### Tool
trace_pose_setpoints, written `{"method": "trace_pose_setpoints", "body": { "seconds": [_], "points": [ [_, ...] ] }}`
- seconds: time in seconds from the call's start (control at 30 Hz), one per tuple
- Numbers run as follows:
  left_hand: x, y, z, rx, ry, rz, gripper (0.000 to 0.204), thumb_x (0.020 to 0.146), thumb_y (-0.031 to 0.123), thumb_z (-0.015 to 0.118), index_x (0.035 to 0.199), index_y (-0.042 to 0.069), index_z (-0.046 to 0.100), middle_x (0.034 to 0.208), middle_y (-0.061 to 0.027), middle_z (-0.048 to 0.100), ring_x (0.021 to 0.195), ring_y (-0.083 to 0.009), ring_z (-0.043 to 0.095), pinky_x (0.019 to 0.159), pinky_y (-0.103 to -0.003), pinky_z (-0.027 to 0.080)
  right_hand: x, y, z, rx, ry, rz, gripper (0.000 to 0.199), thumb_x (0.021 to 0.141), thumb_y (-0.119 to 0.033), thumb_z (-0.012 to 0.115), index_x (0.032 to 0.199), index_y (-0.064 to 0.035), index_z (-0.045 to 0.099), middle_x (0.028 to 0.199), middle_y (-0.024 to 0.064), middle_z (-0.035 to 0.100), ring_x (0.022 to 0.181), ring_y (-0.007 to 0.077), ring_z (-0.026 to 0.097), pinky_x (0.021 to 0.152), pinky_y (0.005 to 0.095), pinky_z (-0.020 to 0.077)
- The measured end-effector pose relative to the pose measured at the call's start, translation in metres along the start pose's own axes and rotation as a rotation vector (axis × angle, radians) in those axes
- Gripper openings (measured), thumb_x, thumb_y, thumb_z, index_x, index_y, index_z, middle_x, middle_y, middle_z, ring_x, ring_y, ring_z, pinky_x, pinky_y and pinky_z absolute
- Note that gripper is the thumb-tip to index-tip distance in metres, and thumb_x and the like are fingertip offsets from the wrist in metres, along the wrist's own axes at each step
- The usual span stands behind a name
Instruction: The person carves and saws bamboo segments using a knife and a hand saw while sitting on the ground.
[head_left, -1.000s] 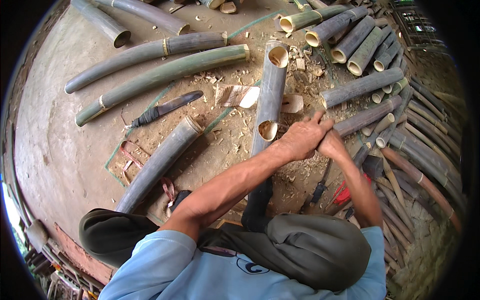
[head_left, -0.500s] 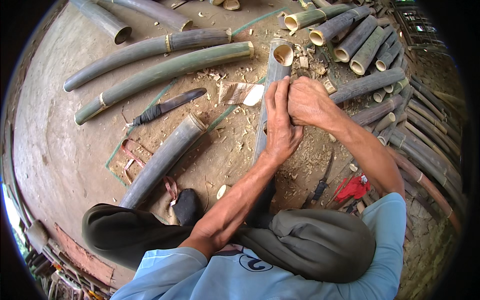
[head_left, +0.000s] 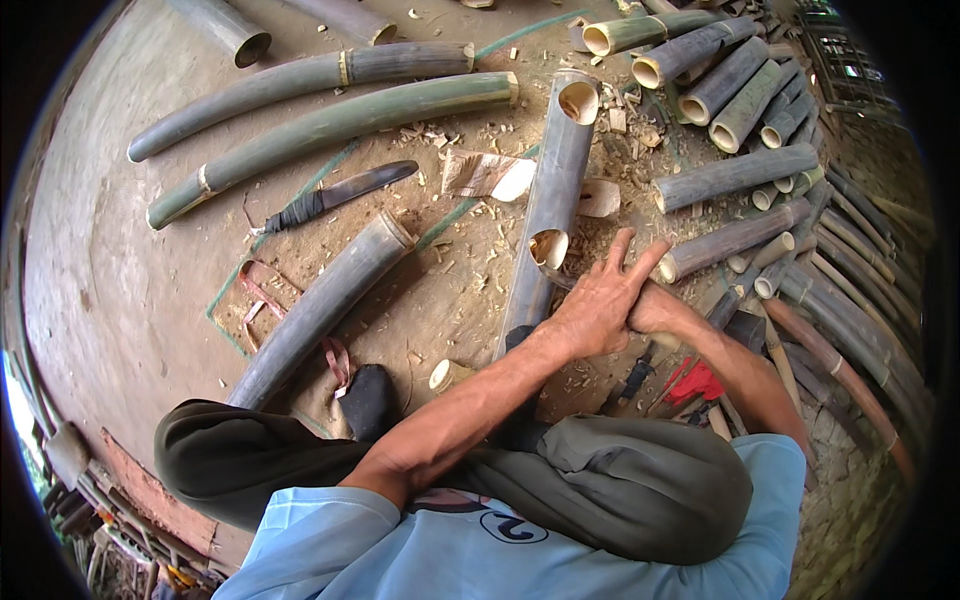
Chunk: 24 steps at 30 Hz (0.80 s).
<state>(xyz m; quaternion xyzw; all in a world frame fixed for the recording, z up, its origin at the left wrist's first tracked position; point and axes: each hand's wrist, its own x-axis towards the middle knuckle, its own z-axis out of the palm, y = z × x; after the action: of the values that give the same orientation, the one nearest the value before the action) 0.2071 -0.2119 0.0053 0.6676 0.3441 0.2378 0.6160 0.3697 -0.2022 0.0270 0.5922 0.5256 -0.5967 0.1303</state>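
The notched grey bamboo tube [head_left: 555, 190] is best steadied; the left hand [head_left: 598, 306] is spread over the right hand [head_left: 656, 308], its grip hidden.

Worked tube [head_left: 565, 170] laid at centre, running away from the person; a flat piece [head_left: 478, 175] is seen just left of it. Farther left, a knife [head_left: 345, 193] is set on the floor [head_left: 120, 260] between two long tubes [head_left: 350, 122], beyond, and a shorter tube [head_left: 325, 305], nearer. A pouch [head_left: 368, 402] is placed right of the shorter tube. Tubes [head_left: 745, 107] are piled far right. Left hand [head_left: 600, 305] is rested over right hand [head_left: 655, 308], right of the worked tube's nearer notch.
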Motion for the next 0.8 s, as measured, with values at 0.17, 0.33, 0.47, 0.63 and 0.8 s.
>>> {"method": "trace_pose_setpoints", "body": {
  "seconds": [0.17,0.33,0.47,0.63,0.8],
  "points": [
    [-0.002,-0.017,-0.017,0.021,-0.215,0.030,0.125,0.053,-0.010,0.073,0.158,0.023,0.016,0.154,-0.0378,0.024,0.127,-0.0499,0.052,0.108,-0.048,0.048,0.018,0.002,0.052,-0.633,0.062,-0.001,0.082,0.074,-0.008,0.080,0.146,-0.0031,0.041,0.136,0.0206,0.055,0.130,0.0286,0.052,0.109,0.0399,0.0449],
    [0.013,-0.006,-0.051,0.275,-0.791,-0.008,0.111,0.038,0.001,0.077,0.146,0.014,0.054,0.108,-0.0158,0.074,0.111,-0.0321,0.069,0.088,-0.037,0.057,0.019,0.030,0.105,0.911,0.055,0.160,0.057,0.083,-0.006,0.074,0.133,-0.0024,0.047,0.119,0.0150,0.061,0.108,0.0251,0.065,0.079,0.0392,0.0596],
    [0.004,-0.018,-0.033,0.217,-0.324,0.025,0.099,0.049,0.008,0.078,0.145,0.012,0.052,0.122,-0.0184,0.067,0.119,-0.0309,0.063,0.098,-0.039,0.052,0.027,0.012,0.073,0.683,0.070,0.202,0.057,0.080,-0.009,0.077,0.129,-0.0019,0.049,0.115,0.0152,0.060,0.110,0.0223,0.062,0.087,0.0332,0.0566],
    [-0.010,-0.019,-0.021,0.220,-0.352,-0.014,0.090,0.055,0.005,0.074,0.141,0.016,0.053,0.127,-0.0187,0.059,0.120,-0.0360,0.060,0.100,-0.045,0.050,0.014,-0.004,0.086,0.341,0.315,-0.007,0.069,0.074,-0.008,0.082,0.132,-0.0027,0.045,0.116,0.0118,0.061,0.109,0.0189,0.062,0.090,0.0323,0.0572],
    [-0.015,-0.032,-0.056,0.335,-0.337,0.230,0.088,0.060,0.003,0.069,0.146,0.012,0.048,0.144,-0.0245,0.045,0.123,-0.0411,0.057,0.104,-0.046,0.047,0.040,0.005,0.138,1.235,0.350,-0.119,0.048,0.093,-0.017,0.068,0.132,-0.0030,0.045,0.116,0.0118,0.060,0.104,0.0242,0.065,0.081,0.0387,0.0613]
  ]
}}
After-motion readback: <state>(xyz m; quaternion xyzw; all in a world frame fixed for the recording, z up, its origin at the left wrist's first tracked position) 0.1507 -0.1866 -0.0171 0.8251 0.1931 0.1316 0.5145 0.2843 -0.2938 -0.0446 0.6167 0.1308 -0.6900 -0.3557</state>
